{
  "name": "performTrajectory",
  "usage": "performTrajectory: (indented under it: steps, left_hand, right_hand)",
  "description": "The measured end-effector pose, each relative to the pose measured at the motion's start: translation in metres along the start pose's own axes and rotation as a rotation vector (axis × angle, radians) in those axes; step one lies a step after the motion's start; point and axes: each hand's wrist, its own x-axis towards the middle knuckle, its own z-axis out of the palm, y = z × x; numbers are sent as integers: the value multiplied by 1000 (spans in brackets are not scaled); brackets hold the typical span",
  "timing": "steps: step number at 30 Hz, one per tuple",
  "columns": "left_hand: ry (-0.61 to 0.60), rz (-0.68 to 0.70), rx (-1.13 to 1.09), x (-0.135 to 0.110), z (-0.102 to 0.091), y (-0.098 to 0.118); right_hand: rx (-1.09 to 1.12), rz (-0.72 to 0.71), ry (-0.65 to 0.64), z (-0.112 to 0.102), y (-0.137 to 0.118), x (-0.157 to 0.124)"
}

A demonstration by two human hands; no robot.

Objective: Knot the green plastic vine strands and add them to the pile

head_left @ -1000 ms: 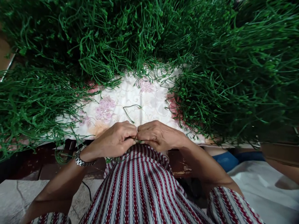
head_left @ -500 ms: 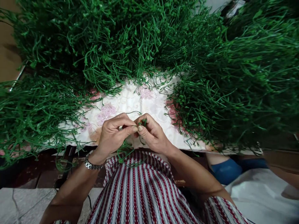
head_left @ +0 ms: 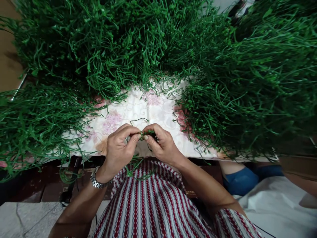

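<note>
Both hands meet above the near edge of a flowered cloth (head_left: 133, 109). My left hand (head_left: 122, 142) has thumb and forefinger pinched on a thin green stem (head_left: 142, 135) with small knobbed tips. My right hand (head_left: 162, 143) pinches the same green bit from the other side, its fingertips almost touching the left ones. Part of the stem is hidden by the fingers, and whether it is a real plant or plastic I cannot tell. Below the hands, loose green stems (head_left: 135, 167) lie on the striped clothing (head_left: 146, 205) at my lap.
A tall heap of green stems (head_left: 111, 43) covers the far side. More heaps lie at the left (head_left: 42, 122) and right (head_left: 237, 109). One loose stem (head_left: 140, 119) lies on the cloth beyond my hands. A person's blue-clad knee (head_left: 241, 181) is at the lower right.
The two pinches have drawn slightly apart, and more of the green stem shows between the fingertips. My left hand has shifted a little to the left. The heaps look unchanged.
</note>
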Motion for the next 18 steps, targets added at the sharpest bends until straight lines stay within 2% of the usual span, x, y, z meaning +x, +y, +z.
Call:
performTrajectory:
  steps: [4,7,14,18]
  left_hand:
    - [-5,-75,-14,-3,1,1]
    - [-6,-144,-66,-4,2,-2]
    - [-12,-212,-119,-6,5,-3]
    - [-14,-171,-20,-6,5,1]
  right_hand:
    - [21,21,-78,-2,-2,1]
    - [-10,5,-75,-4,-2,0]
    - [-177,-214,-8,-1,8,-2]
    - [-208,-303,36,2,12,-4]
